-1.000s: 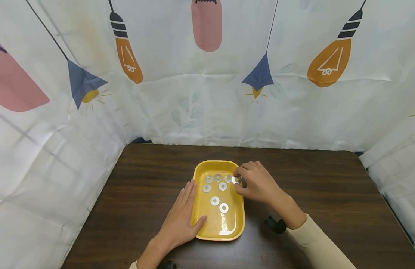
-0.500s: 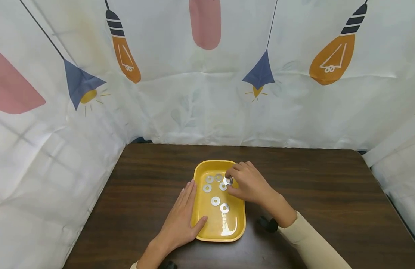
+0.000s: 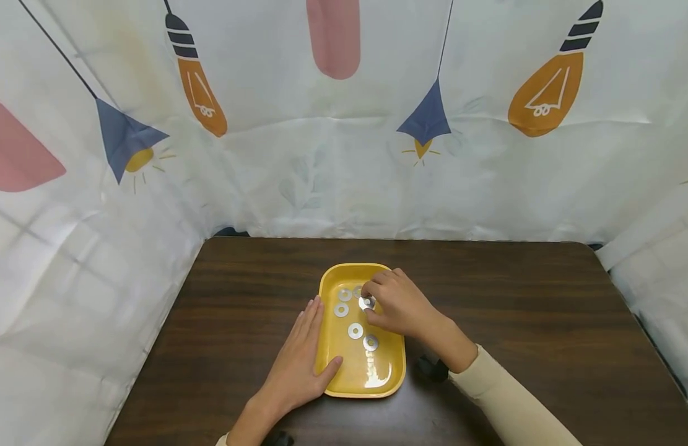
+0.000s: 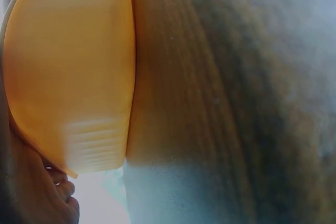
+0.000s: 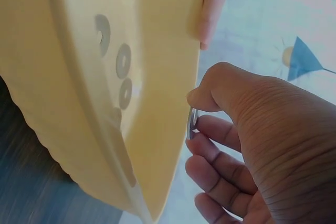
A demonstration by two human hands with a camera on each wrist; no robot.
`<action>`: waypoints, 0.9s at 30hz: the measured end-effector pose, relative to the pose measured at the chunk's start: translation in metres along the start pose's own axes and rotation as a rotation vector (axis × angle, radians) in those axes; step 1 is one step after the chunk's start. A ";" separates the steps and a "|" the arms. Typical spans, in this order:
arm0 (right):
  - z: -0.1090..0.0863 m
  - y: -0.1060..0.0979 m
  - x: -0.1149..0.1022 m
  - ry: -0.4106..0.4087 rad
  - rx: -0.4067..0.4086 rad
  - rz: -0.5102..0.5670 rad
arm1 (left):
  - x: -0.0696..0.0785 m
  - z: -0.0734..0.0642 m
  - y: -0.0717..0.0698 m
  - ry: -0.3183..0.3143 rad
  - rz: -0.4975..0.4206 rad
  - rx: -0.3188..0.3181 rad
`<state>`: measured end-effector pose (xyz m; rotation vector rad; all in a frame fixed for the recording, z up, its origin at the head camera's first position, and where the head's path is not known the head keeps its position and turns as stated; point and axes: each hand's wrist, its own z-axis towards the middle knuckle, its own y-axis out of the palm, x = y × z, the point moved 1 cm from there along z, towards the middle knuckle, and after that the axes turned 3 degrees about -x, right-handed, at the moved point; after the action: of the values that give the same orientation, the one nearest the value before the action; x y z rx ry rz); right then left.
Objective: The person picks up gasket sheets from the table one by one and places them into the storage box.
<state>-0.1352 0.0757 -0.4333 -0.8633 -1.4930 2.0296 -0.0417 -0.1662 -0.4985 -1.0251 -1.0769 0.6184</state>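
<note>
A yellow tray point(image 3: 377, 371) stands on the table with several flat metal washers, such as this washer point(image 3: 355, 331), lying spread inside it. My left hand point(image 3: 296, 362) rests along the tray's left side, fingers straight and thumb over the rim. Above the tray's upper right part, my right hand point(image 3: 402, 306) pinches a washer point(image 5: 192, 121) between thumb and fingertips, tilted on edge in the right wrist view. Whether more than one washer is in that pinch, I cannot tell. The right hand hides part of the tray beneath it. In the left wrist view the tray's outer wall point(image 4: 73, 66) fills the left side.
The dark wood-grain table point(image 3: 254, 279) extends around the tray on all sides. A white curtain point(image 3: 299, 186) printed with lamps and bulbs hangs behind the table's far edge and along its sides.
My right hand has moved left over the tray with the washer, now covering spots where other washers showed before. The left hand stays against the tray's side.
</note>
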 end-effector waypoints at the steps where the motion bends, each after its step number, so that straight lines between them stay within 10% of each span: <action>1: 0.000 0.001 0.000 -0.003 -0.001 0.003 | 0.001 0.000 0.000 -0.002 -0.004 -0.003; 27: 0.014 0.006 -0.009 -0.057 -0.046 0.033 | 0.000 0.001 0.000 0.007 0.008 0.008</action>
<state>-0.1396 0.0586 -0.4343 -0.8595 -1.5720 2.0669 -0.0426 -0.1658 -0.4987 -1.0241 -1.0638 0.6245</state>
